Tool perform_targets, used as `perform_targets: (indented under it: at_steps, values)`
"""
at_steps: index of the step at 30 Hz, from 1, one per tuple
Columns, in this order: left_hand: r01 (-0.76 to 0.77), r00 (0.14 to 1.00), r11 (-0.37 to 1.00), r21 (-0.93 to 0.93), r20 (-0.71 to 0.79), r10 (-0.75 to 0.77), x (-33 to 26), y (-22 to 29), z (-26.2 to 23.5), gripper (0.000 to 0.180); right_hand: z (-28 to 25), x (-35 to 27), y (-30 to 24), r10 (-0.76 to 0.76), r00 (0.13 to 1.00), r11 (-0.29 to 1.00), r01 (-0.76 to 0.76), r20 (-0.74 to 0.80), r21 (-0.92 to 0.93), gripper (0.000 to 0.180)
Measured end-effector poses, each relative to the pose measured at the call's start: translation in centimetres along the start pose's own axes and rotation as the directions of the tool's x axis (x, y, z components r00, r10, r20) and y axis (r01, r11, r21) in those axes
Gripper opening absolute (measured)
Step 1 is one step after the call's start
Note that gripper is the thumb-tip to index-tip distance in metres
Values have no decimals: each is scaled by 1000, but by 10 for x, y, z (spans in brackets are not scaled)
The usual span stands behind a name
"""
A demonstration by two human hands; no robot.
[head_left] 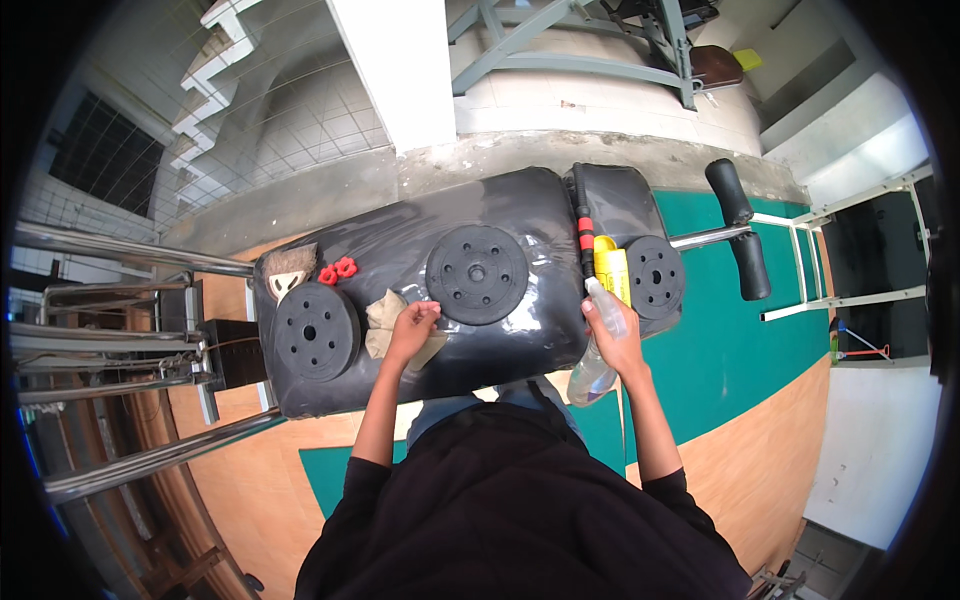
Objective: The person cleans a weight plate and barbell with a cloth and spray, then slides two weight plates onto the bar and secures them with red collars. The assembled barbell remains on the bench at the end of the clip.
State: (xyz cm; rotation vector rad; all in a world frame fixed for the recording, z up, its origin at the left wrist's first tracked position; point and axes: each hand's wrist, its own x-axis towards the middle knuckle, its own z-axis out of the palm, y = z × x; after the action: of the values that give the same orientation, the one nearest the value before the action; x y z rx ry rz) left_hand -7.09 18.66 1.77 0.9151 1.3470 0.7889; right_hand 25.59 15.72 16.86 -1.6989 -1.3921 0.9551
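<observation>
My right hand (pixel 614 342) is wrapped round a clear plastic bottle (pixel 592 380), which tilts over the near edge of the black padded bench (pixel 540 350). My left hand (pixel 414 325) hovers over a beige cloth (pixel 380 345), its fingers curled together; whether they hold anything I cannot make out. Just beyond that hand lies a black weight plate (pixel 478 302). A second weight plate (pixel 318 365) rests at the bench's left end, a third (pixel 655 300) at its right. Next to the right hand are a yellow container (pixel 608 262) and a black dumbbell bar (pixel 582 205) with red bands.
Two red star-shaped nuts (pixel 337 271) and a wood-backed brush (pixel 291 275) lie at the bench's left end. Chrome bars (pixel 150 250) reach in from the left. Black foam rollers (pixel 740 225) stick out at the right, above a green mat (pixel 700 370).
</observation>
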Motion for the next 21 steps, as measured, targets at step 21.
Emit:
perform_targets:
  at_steps: [21]
  values:
    - [12,1000,1000,4,-8,-12,31,48,116,21,-157,332,240,551,636,785,-175,-541,594,91]
